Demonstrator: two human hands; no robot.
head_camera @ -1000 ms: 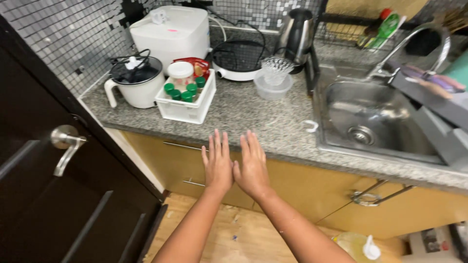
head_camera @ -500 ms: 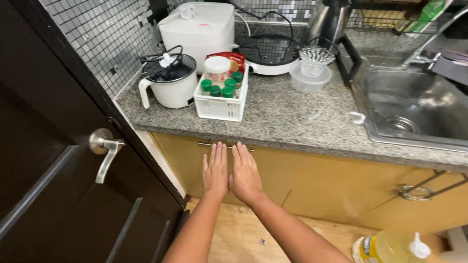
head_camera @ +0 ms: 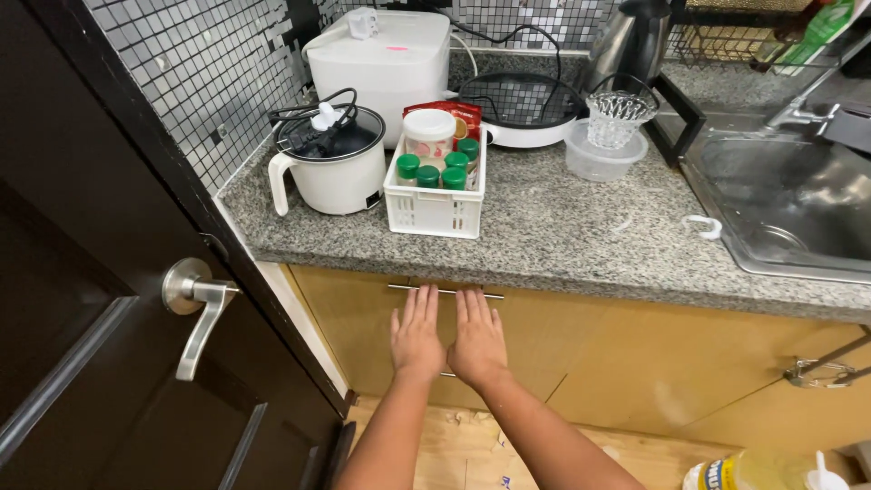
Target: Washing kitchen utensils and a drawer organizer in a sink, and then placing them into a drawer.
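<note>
Granite bench (head_camera: 562,245) is seen w/ a white basket (head_camera: 434,204) of jars. Below it, left hand (head_camera: 415,336) & right hand (head_camera: 477,340) are held flat, fingers spread, nothing gripped, against the drawer front (head_camera: 363,318) just under its handle (head_camera: 445,291), apparently for pushing.

Speckled grey granite counter (head_camera: 562,240); white slotted basket (head_camera: 434,210) of green-capped jars (head_camera: 428,175); yellow-tan drawer front (head_camera: 581,354).

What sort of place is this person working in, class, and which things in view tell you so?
Most likely a small home kitchen. A granite countertop carries a white rice cooker and a white basket of spice jars, with a steel sink beside it. Both hands, left hand and right hand, hover flat before the cabinet drawer.
</note>
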